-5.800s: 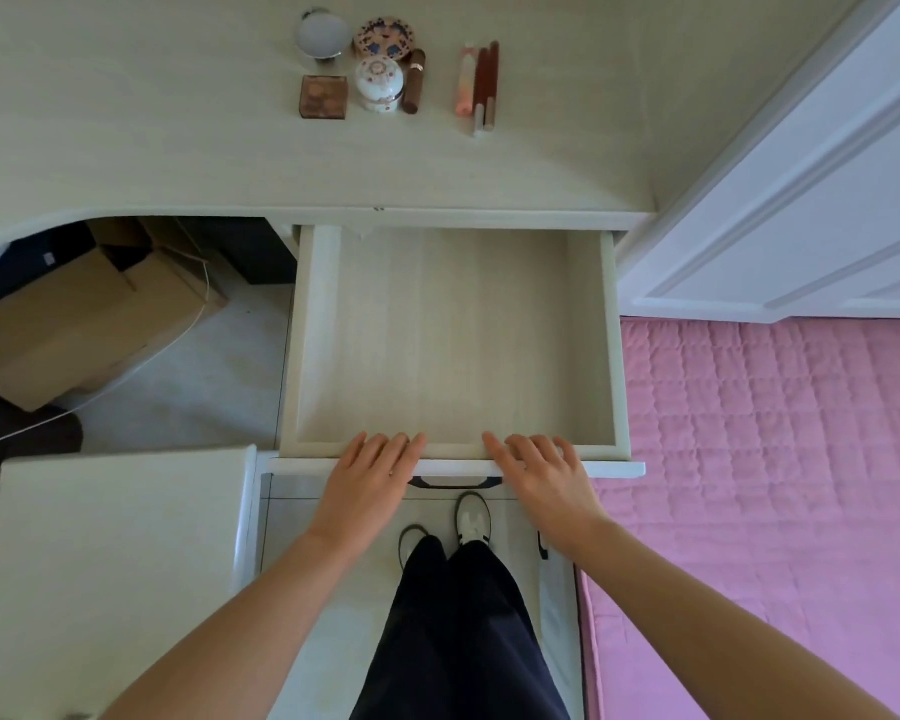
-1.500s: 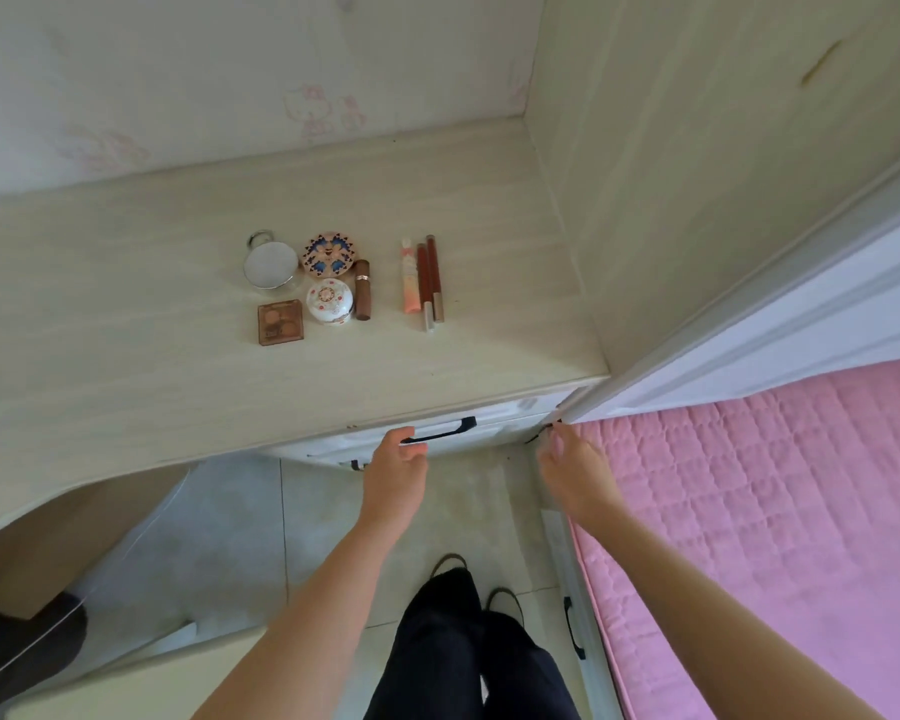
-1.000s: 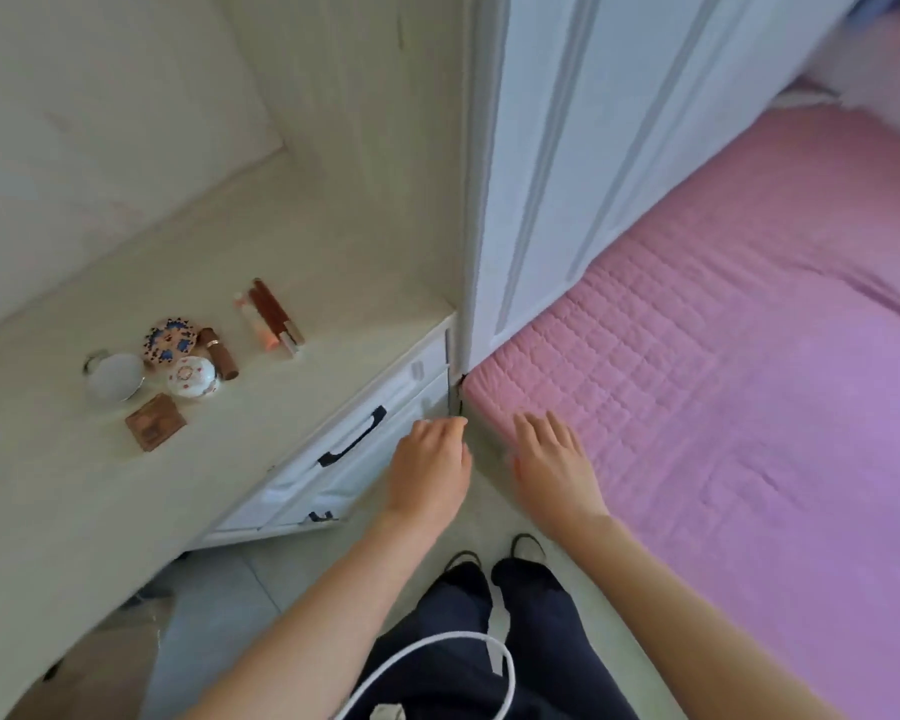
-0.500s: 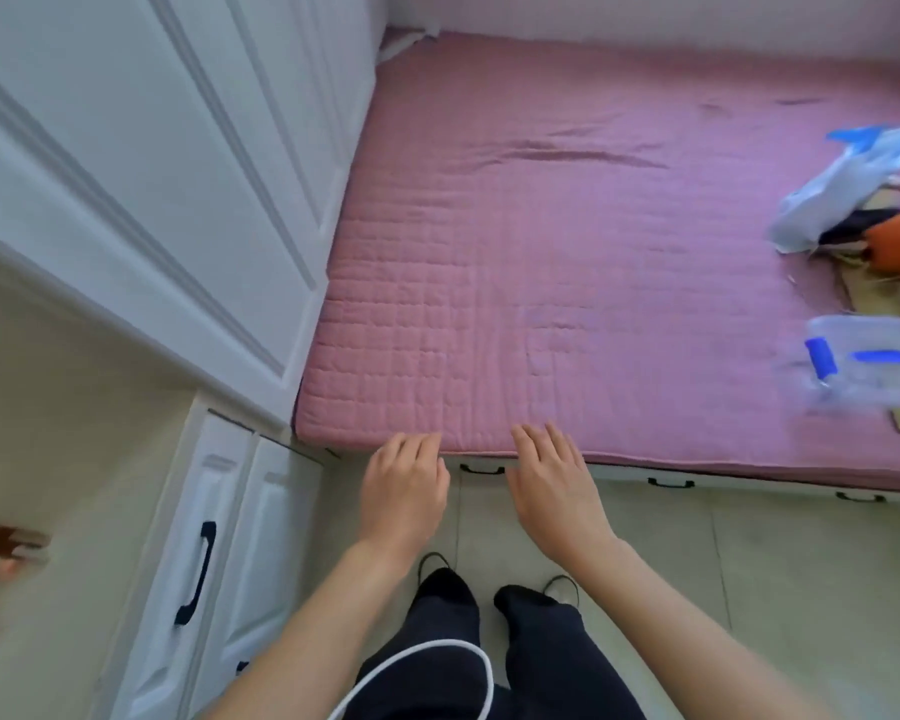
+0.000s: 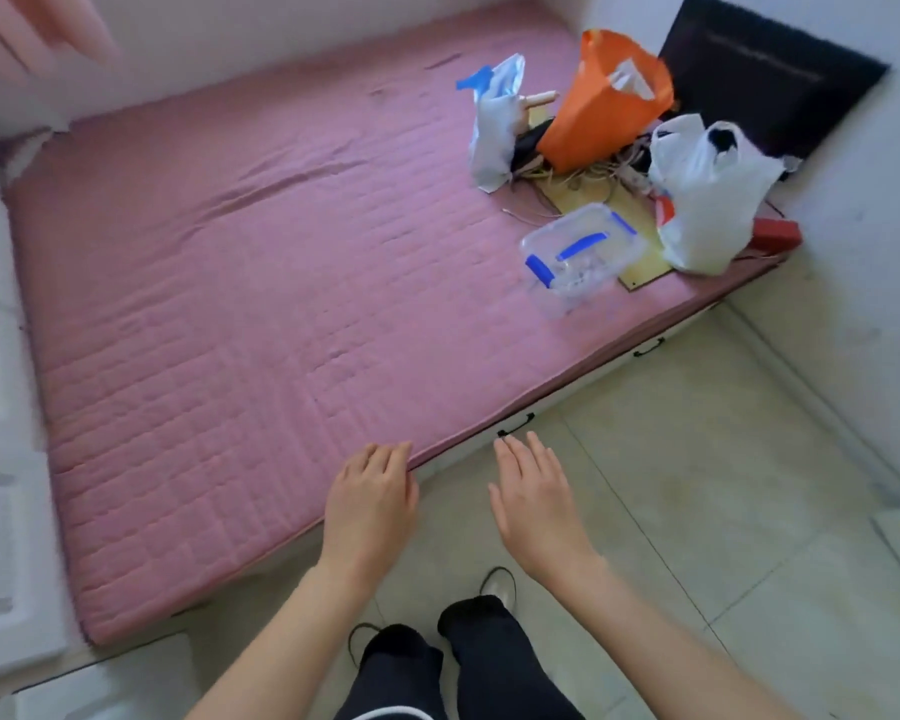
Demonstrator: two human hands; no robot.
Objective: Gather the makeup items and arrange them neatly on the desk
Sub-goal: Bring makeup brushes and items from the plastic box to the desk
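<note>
Both hands hung empty at lower centre of the frame: left hand (image 5: 370, 504) loosely curled by the pink mattress (image 5: 240, 283) edge, right hand (image 5: 533, 504) flat, fingers straight.

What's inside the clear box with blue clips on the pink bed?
The clear box holds small pale bits, too blurred to identify. Its lid is on.

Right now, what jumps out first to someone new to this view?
The pink mattress fills most of the view. At its far right corner sits a clutter: an orange bag, a white bag and a clear box. Both hands hover empty near its front edge.
</note>
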